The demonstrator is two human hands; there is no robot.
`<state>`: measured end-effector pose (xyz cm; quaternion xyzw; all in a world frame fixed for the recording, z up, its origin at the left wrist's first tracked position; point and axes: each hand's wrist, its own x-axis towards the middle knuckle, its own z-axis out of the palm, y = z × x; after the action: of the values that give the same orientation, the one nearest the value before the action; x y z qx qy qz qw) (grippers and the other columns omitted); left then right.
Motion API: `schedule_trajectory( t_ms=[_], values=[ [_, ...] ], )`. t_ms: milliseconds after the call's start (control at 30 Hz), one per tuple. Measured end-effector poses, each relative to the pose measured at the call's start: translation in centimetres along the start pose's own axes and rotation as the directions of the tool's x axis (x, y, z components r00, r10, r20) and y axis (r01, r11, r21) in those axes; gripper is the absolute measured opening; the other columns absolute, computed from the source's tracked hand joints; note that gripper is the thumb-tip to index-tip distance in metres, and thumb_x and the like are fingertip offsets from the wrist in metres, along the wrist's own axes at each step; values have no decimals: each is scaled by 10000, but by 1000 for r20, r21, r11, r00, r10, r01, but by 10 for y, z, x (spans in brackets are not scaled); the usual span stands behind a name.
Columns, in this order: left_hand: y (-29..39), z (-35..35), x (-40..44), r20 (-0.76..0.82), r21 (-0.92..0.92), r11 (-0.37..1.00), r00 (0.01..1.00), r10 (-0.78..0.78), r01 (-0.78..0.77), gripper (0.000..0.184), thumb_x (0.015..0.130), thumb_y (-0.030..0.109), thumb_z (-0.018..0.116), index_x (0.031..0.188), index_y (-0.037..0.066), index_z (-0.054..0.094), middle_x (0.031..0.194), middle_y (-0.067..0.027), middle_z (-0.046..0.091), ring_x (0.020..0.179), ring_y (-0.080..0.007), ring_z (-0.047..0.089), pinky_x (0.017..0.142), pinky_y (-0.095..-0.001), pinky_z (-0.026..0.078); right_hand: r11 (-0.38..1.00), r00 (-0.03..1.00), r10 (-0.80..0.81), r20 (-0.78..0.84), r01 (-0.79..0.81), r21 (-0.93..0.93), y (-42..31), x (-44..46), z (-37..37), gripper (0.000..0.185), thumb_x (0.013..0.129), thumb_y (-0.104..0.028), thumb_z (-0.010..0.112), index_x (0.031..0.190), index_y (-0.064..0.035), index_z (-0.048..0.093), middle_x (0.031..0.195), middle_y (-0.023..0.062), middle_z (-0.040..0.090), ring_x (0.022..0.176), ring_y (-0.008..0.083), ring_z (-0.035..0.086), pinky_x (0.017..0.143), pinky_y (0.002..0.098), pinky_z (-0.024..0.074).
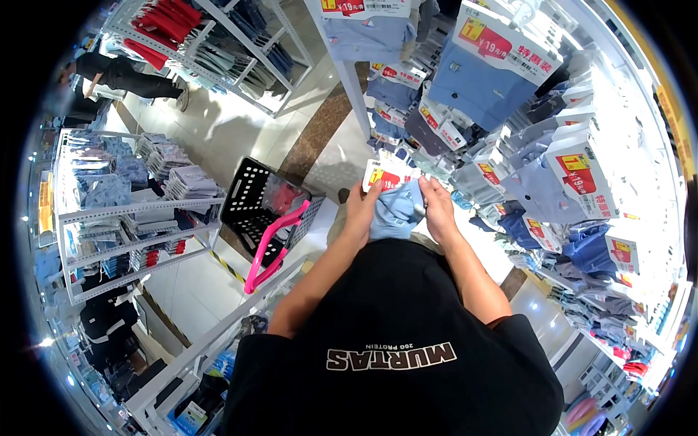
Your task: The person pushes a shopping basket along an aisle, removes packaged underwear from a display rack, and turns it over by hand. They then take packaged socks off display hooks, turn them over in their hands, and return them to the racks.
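In front of my chest I hold a light blue folded garment (396,212) that hangs from a white, red and yellow price card (389,176). My left hand (358,212) is closed on its left side, with the fingers at the card's edge. My right hand (438,206) pinches the garment's upper right side. The fingertips behind the fabric are partly hidden. Similar carded blue garments (483,83) hang on the rack just beyond and to the right of my hands.
A black shopping basket (243,200) with a pink handle (265,247) and a plastic-wrapped item inside stands on the floor to my left. White shelving (138,211) with folded clothes is farther left. A person (123,76) walks in the far left aisle. A clothes rack (211,43) stands beyond.
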<state>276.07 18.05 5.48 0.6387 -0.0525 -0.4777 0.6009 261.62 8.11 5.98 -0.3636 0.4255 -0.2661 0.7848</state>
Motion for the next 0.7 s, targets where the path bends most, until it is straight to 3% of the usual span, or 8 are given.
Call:
schedule_trajectory(
  t_ms=[100, 200, 267, 300, 367, 467, 567, 700],
  values=[
    [-15, -6, 4, -92, 257, 955, 980, 179, -150, 721, 895, 353, 713, 1399, -55, 399, 1394, -201, 408, 1276, -265, 434, 1009, -382, 414, 965, 986, -169, 10, 167, -200, -9, -7, 6, 256, 993, -249, 599, 1042, -2, 642, 922, 10, 649, 828, 69, 560, 753, 241, 451],
    [-9, -7, 1, 162, 594, 673, 885, 437, -441, 713, 895, 303, 721, 1418, -45, 384, 1428, -186, 388, 1280, -260, 434, 1008, -371, 415, 896, 940, -341, 23, 333, -293, -3, -5, 14, 273, 989, -236, 600, 1073, 18, 650, 930, 13, 651, 820, 74, 557, 742, 243, 457],
    [9, 19, -19, 209, 141, 913, 913, 349, -382, 653, 899, 251, 719, 1402, -36, 418, 1389, -172, 449, 1230, -242, 488, 977, -349, 441, 816, 954, -299, 36, 275, -509, 8, -8, 16, 283, 927, -160, 650, 1148, 16, 649, 1022, 94, 661, 891, 142, 603, 768, 271, 485],
    [15, 27, -26, 251, -103, 949, 915, 316, -300, 624, 900, 225, 718, 1394, -32, 435, 1370, -165, 480, 1205, -233, 515, 962, -338, 454, 716, 890, -440, 119, 428, -552, 8, -14, 25, 299, 895, -128, 666, 1156, 16, 646, 1085, 131, 646, 939, 200, 615, 811, 300, 491],
    [13, 21, -15, 231, -42, 959, 931, 281, -279, 571, 914, 180, 697, 1388, -23, 451, 1284, -139, 557, 1114, -207, 576, 899, -304, 486, 428, 738, -590, 328, 630, -647, 6, -22, 35, 369, 811, -50, 688, 1173, 10, 643, 1243, 196, 584, 1073, 345, 598, 936, 381, 476],
    [29, 11, -4, 112, -74, 986, 981, 158, -151, 466, 953, 188, 651, 1342, -14, 493, 1105, -83, 658, 938, -151, 650, 765, -269, 533, 217, 646, -591, 483, 704, -676, -8, -33, 44, 322, 833, -31, 690, 1152, -2, 655, 1218, 154, 600, 1056, 287, 603, 908, 360, 494],
    [35, -3, 4, 100, -257, 966, 993, 59, -32, 377, 971, 233, 631, 1264, 10, 552, 1088, -87, 665, 910, -134, 657, 736, -288, 548, 572, 785, -523, 332, 612, -546, -4, -29, 43, 251, 838, -56, 682, 1085, -9, 674, 1154, 146, 613, 1016, 278, 597, 847, 346, 500],
    [39, -11, 2, 121, -341, 939, 989, 79, -33, 358, 966, 218, 635, 1229, -14, 566, 1062, -98, 675, 911, -143, 663, 756, -277, 542, 635, 787, -611, 88, 553, -539, -14, -13, 30, 252, 859, -96, 693, 1093, -16, 648, 1134, 118, 610, 1024, 224, 589, 811, 327, 495]
  ],
)
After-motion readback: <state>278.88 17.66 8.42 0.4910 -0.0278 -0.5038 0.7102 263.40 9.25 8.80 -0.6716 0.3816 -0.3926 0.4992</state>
